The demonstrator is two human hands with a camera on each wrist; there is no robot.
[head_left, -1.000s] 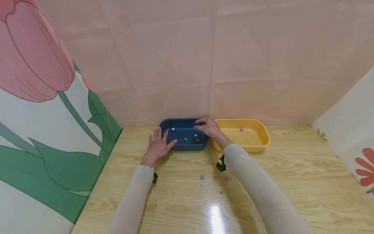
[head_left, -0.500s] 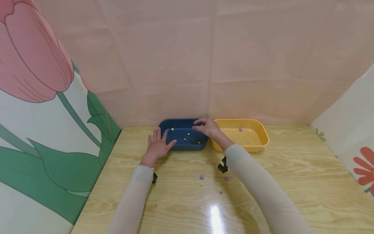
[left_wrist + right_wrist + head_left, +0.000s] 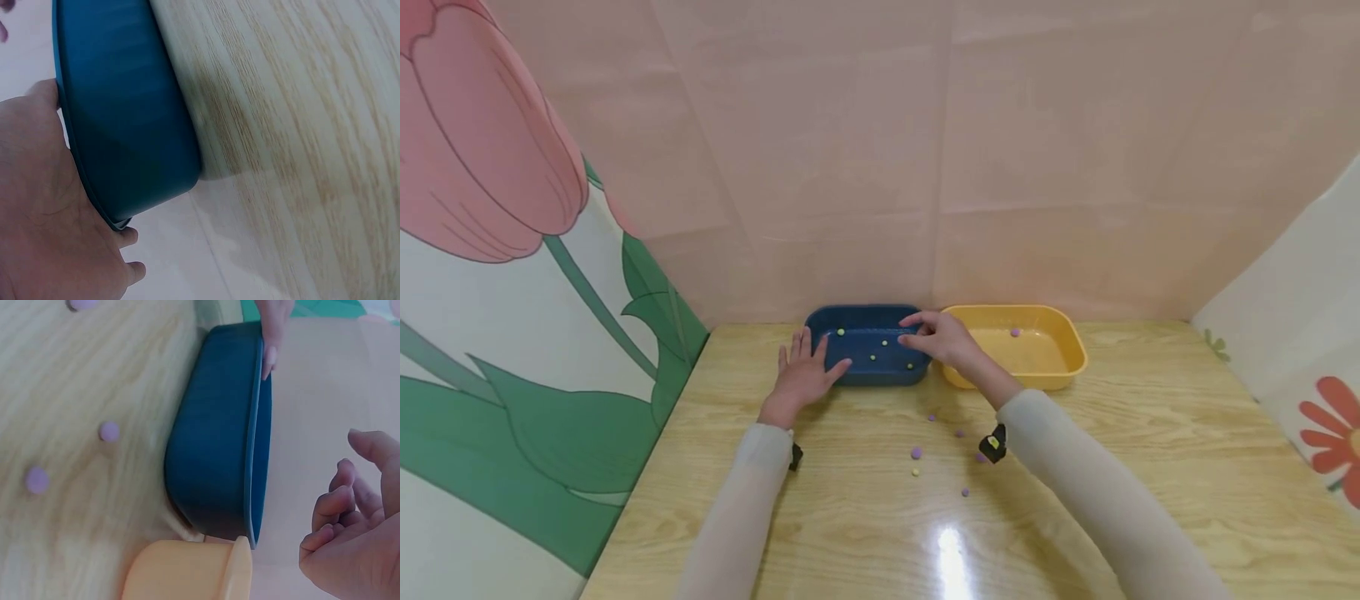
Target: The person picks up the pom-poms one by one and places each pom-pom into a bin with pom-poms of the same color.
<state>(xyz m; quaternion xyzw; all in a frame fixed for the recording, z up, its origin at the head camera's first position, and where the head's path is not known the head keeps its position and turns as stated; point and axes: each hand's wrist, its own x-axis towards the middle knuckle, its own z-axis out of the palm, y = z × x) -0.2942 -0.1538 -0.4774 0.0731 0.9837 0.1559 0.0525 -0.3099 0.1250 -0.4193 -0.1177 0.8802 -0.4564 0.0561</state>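
A dark blue tray [image 3: 880, 377] stands against the back wall, with several small yellow-green balls [image 3: 884, 343] inside. My left hand [image 3: 802, 379] rests spread over its left end; in the left wrist view this hand [image 3: 53, 206] lies along the rim of the blue tray [image 3: 125, 112]. Over the tray's right end is my right hand [image 3: 951, 342]. In the right wrist view the right hand [image 3: 362, 537] is beside the tray, thumb and forefinger apart, the other fingers bent, nothing held. A yellow tray [image 3: 1022, 382] adjoins on the right, with a purple ball [image 3: 1015, 332] in it.
On the wooden table [image 3: 820, 517], before the trays, lie several purple balls [image 3: 916, 453] and one yellow ball [image 3: 915, 472]. A black wrist camera [image 3: 992, 444] hangs low under the right sleeve. A patterned panel [image 3: 550, 417] borders the table's left side.
In the blue tray, a small ball has rolled left and another has shifted forward, then both settled. My right hand has drawn back rightward, uncovering a purple ball on the table. The left hand stays.
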